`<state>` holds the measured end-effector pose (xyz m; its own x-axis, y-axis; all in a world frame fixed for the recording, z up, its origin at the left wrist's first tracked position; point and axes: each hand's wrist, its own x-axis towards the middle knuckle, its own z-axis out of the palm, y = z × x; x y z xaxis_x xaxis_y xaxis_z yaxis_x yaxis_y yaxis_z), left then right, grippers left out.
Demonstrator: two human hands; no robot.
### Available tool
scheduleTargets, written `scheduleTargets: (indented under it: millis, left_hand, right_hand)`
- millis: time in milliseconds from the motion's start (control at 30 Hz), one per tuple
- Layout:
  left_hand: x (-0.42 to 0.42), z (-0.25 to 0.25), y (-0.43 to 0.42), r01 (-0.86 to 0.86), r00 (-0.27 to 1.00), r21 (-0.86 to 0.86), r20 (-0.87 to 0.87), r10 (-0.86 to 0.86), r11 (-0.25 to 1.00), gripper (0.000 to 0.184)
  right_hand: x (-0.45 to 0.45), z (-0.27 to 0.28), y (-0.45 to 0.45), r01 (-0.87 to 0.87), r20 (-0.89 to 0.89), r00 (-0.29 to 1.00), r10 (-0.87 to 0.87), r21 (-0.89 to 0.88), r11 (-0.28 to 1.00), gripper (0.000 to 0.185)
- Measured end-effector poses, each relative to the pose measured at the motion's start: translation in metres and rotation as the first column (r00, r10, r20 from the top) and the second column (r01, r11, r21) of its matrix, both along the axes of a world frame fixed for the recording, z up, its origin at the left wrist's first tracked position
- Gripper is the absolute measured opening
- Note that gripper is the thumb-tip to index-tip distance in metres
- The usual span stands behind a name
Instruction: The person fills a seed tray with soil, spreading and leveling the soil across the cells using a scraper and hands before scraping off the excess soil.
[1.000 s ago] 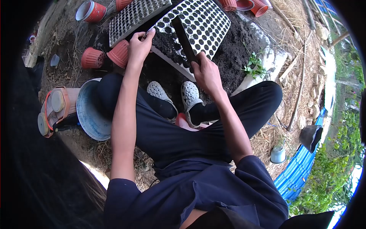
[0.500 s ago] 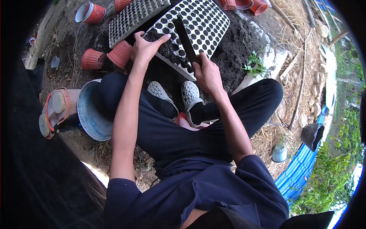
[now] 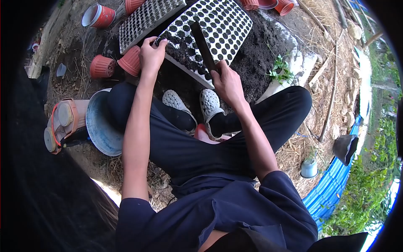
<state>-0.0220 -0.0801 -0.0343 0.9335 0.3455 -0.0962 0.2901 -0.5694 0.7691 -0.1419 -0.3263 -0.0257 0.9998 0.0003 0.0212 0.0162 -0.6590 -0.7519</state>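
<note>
A white seedling tray (image 3: 235, 21) with rows of round cells full of dark soil lies tilted in front of me. My left hand (image 3: 152, 55) is closed on its left corner, with the thumb on top near the loose soil. In my right hand (image 3: 228, 82) is a dark flat strip (image 3: 203, 46), gripped by its near end. The strip slants up and left over the tray's face, and I cannot tell whether it touches. Loose soil (image 3: 180, 52) covers the cells along the tray's near left edge.
A second cell tray (image 3: 149, 21) lies to the left. Reddish pots (image 3: 102, 66) and a red-and-white bucket (image 3: 100, 16) stand around it. A soil heap (image 3: 262, 50) and a leafy plant (image 3: 280, 71) are at the right. A blue-grey basin (image 3: 100, 126) sits by my left knee.
My left hand has drawn back left to the tray's corner, its thumb now nearer the fingers. The right hand and strip have barely moved.
</note>
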Motion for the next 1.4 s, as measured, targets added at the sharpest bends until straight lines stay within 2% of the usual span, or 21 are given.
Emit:
scheduleTargets:
  millis: [33,300,367,400,467,567,700,867,933,967,1167,1300,1400]
  left_hand:
    - [0.0,-0.001,0.001,-0.001,1.0,-0.079,-0.001,0.001,0.997,0.052]
    - [0.0,0.003,-0.001,-0.002,0.999,-0.223,0.036,0.01,0.975,0.05]
    - [0.001,0.012,-0.005,-0.055,0.995,-0.144,-0.091,0.042,0.988,0.055]
    - [0.003,0.012,-0.006,-0.055,0.995,-0.144,-0.091,0.042,0.988,0.055]
    - [0.005,0.011,-0.008,-0.063,0.994,0.028,-0.088,0.065,0.998,0.06]
    - [0.004,0.01,-0.008,0.015,0.99,0.063,-0.139,-0.006,0.998,0.064]
    - [0.006,0.001,0.0,0.102,0.992,-0.017,-0.075,-0.103,0.995,0.062]
    - [-0.003,0.008,0.005,0.127,0.986,-0.119,-0.091,-0.138,0.985,0.051]
    - [-0.009,0.019,0.001,0.109,0.981,-0.282,-0.124,-0.149,0.953,0.046]
    - [-0.008,0.017,0.002,0.11,0.981,-0.281,-0.124,-0.149,0.953,0.046]
    - [-0.011,0.022,0.0,0.165,0.973,-0.348,-0.095,-0.21,0.923,0.056]
    - [-0.014,0.024,0.009,0.25,0.945,-0.391,-0.1,-0.311,0.886,0.065]
    - [-0.012,0.023,0.011,0.283,0.933,-0.402,-0.094,-0.347,0.871,0.069]
  right_hand:
    - [0.0,-0.001,0.001,-0.019,0.006,1.0,0.019,-0.006,1.0,0.022]
    - [0.001,0.004,0.006,-0.032,0.015,0.999,0.032,-0.005,0.999,0.022]
    - [0.002,0.007,0.007,-0.031,0.024,0.999,0.031,-0.004,1.0,0.022]
    - [0.002,0.008,0.007,-0.026,0.029,0.999,0.026,-0.009,1.0,0.022]
    - [0.001,0.007,0.008,-0.024,0.032,0.999,0.024,-0.014,1.0,0.021]
    - [0.001,0.005,0.007,-0.013,0.059,0.998,0.014,-0.003,1.0,0.022]
    - [-0.003,0.004,0.003,-0.001,0.019,1.0,0.001,0.014,1.0,0.023]
    - [-0.005,0.004,0.0,0.032,-0.026,0.999,-0.032,0.006,0.999,0.023]
    - [-0.006,0.001,-0.001,0.039,-0.02,0.999,-0.039,0.027,0.999,0.024]
    - [-0.007,0.0,-0.001,0.039,-0.019,0.999,-0.039,0.027,0.999,0.024]
    - [-0.014,0.002,0.001,0.045,-0.006,0.999,-0.044,0.027,0.999,0.022]
    - [-0.027,0.011,0.01,0.012,0.037,0.999,-0.013,0.014,1.0,0.02]
    - [-0.033,0.015,0.017,0.027,0.07,0.997,-0.032,0.07,0.997,0.02]
